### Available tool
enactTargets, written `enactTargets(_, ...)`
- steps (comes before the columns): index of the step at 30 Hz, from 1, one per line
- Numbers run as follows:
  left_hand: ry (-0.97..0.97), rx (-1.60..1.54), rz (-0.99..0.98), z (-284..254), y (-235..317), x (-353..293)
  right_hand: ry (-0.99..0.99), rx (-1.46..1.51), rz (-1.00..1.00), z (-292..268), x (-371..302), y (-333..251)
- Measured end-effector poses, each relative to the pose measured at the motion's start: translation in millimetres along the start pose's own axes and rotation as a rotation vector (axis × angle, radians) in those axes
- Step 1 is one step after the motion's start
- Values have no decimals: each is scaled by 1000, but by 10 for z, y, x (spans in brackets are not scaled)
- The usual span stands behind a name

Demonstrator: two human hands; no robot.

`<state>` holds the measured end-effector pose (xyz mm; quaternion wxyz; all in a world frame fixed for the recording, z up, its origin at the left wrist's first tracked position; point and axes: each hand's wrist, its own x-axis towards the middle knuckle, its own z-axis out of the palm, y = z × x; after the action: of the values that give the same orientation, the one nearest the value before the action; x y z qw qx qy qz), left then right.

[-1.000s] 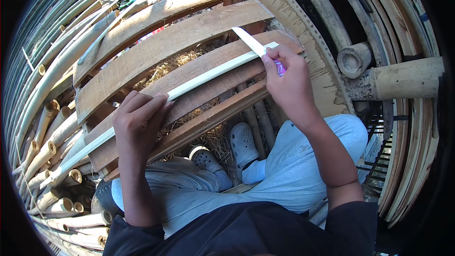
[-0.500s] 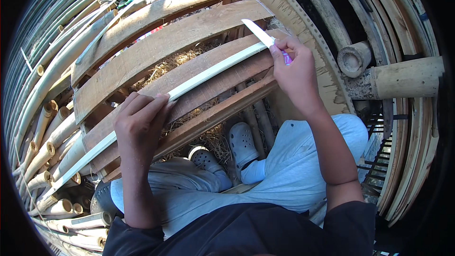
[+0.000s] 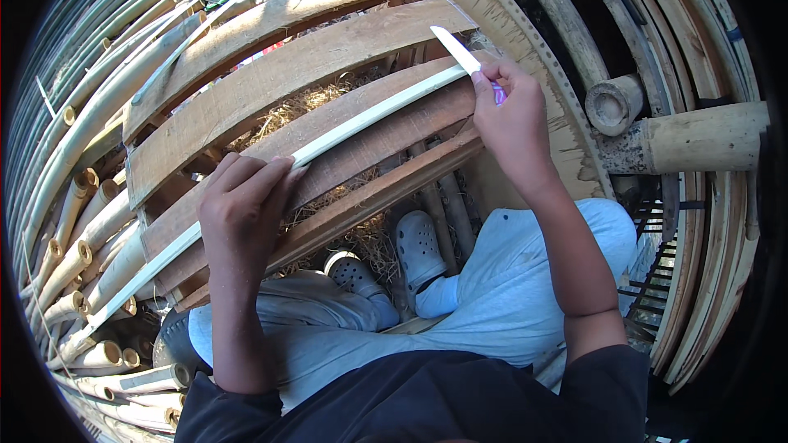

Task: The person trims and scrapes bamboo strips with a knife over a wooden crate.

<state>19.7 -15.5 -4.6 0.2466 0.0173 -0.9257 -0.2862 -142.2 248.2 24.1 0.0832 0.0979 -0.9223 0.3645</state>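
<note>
A long pale strip (image 3: 361, 130), apparently split bamboo, lies slantwise over a slatted wooden bench, from the lower left up to the right. My left hand (image 3: 246, 197) is closed around its middle, thumb and fingers pinching it. In my right hand (image 3: 510, 119) is a knife (image 3: 456, 50) with a bright blade and a purple-and-white handle. Its blade points up and to the left, and the lower part of it meets the strip's far right end. My right fingers hide most of the handle and the very tip of the strip.
Beneath the strip stands the bench of curved-looking wooden slats (image 3: 304, 57), with straw (image 3: 308, 107) showing in its gaps. Bamboo poles (image 3: 82, 258) are heaped at the left. A round bamboo post (image 3: 614, 104) and long wooden strips (image 3: 722, 279) stand at the right. My grey clogs (image 3: 420, 248) rest below.
My right hand and the knife have shifted slightly up and to the right along the strip's end. The left hand keeps its grip and has hardly moved.
</note>
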Motion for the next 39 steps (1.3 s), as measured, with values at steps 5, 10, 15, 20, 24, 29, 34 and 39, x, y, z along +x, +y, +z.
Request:
enactTargets(5, -19, 2, 20, -11, -18, 19, -99, 117, -110, 134, -131, -44)
enactTargets(10, -12, -3, 6, 4, -34, 7, -134, -65, -65, 193, -368, -305)
enactTargets(15, -5, 13, -10, 10, -20, 12, -24, -46, -87, 74, -78, -110)
enactTargets(20, -13, 22, -3, -3, -38, 14, -113, 16, -198, 137, -235, -239)
enactTargets(24, 5, 31, 18, 16, -35, 27, -113, 17, -123, 140, -252, -239)
enactTargets(29, 4, 9, 0, 15, -55, 23, -216, 94, -216, 107, -195, -226)
enactTargets(34, 11, 14, -22, 3, -50, 8, -196, -267, -294, 11, -418, -414)
enactTargets(39, -4, 21, -18, 15, -53, 22, -258, -537, -500, 122, -560, -438)
